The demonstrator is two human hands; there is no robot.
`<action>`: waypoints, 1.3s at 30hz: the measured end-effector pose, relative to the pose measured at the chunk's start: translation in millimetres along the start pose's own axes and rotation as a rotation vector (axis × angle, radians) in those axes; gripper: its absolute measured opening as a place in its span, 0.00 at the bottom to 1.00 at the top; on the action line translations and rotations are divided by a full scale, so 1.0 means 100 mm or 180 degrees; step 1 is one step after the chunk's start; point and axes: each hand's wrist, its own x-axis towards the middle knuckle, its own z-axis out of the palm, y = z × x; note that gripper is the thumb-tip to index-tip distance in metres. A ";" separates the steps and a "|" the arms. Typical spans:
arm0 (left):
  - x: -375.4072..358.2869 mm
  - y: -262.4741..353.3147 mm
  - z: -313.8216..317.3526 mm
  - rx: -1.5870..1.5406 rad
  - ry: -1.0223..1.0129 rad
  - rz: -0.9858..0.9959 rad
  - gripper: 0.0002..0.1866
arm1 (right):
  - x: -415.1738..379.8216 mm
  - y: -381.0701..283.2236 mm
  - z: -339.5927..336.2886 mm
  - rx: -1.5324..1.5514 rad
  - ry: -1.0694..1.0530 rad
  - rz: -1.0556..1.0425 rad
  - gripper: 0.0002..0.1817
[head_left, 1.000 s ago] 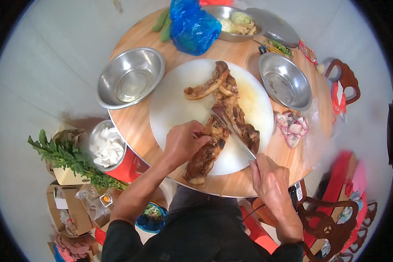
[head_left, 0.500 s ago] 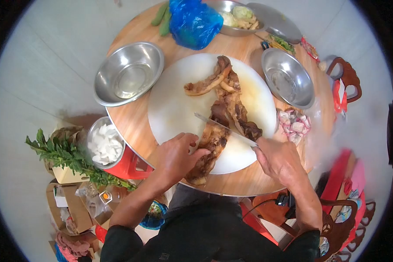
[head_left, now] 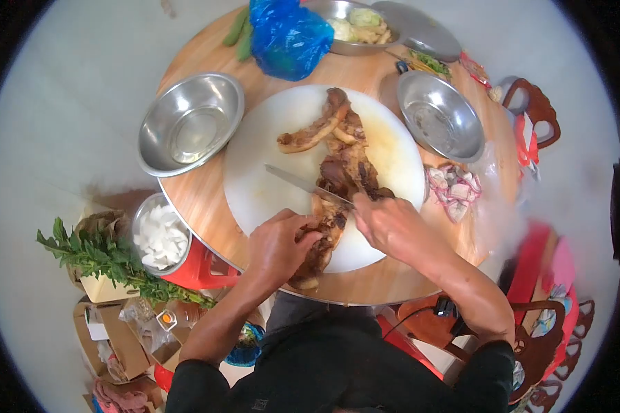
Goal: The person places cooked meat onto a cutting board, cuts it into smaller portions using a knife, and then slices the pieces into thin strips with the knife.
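My right hand [head_left: 393, 226] is closed around the handle of a kitchen knife [head_left: 288, 177]. The blade crosses the upper end of a browned strip of meat [head_left: 315, 265], its tip pointing left over the white round cutting board [head_left: 251, 182]. My left hand [head_left: 281, 242] presses on that strip's left side with bent fingers, below the blade. The strip's lower end hangs toward the table's front edge. Farther up the board lie a dark, fatty chunk of meat [head_left: 348, 165] and a curved piece of meat [head_left: 313, 133]. My right hand covers part of the chunk's lower end.
Metal basins stand left [head_left: 193, 131] and right [head_left: 441, 117] of the board on the round wooden table [head_left: 186, 199]. Behind are a blue plastic bag [head_left: 293, 41] and a bowl of vegetables [head_left: 355, 47]. Crumpled wrapping [head_left: 455, 191] lies right; a pot of white pieces [head_left: 162, 237] stands left.
My right hand has pushed the knife leftward, so more blade reaches past the meat. My left hand stays on the strip. The whole view has shifted slightly.
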 end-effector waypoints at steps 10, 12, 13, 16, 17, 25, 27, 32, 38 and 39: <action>0.02 -0.07 -0.06 0.0131 0.0290 -0.0171 0.14 | -0.32 0.06 0.02 0.0369 0.0235 0.0245 0.11; 0.04 -0.04 -0.07 0.0230 0.0272 -0.0185 0.14 | -0.57 0.03 -0.02 0.0390 0.0232 0.0681 0.11; 0.05 -0.02 -0.08 0.0357 0.0253 -0.0158 0.14 | -0.64 0.00 0.00 0.0395 0.0218 0.0674 0.11; 0.09 -0.07 -0.07 0.0388 0.0222 0.0028 0.15 | -0.78 -0.09 0.01 0.0314 0.0328 0.0830 0.11; 0.13 -0.10 -0.07 0.0390 0.0231 0.0028 0.15 | -0.79 -0.13 0.00 0.0303 0.0378 0.0873 0.11; 0.13 -0.12 -0.27 0.0210 0.0597 0.0228 0.15 | -0.82 -0.40 -0.10 0.0093 0.1191 0.0717 0.10; -0.05 -0.12 -0.34 0.0005 0.0495 0.0274 0.15 | -0.81 -0.44 -0.13 0.0433 0.1285 0.0549 0.10; -0.32 -0.20 -0.30 0.0087 0.0269 0.0492 0.16 | -0.69 -0.54 0.00 0.0603 0.0834 0.0180 0.10; -0.30 -0.31 -0.23 -0.0004 0.0293 0.0355 0.17 | -0.60 -0.51 0.07 0.0525 0.0485 0.0213 0.10; -0.29 -0.30 -0.23 0.0004 0.0268 0.0276 0.17 | -0.60 -0.52 0.05 0.0516 0.0532 0.0255 0.10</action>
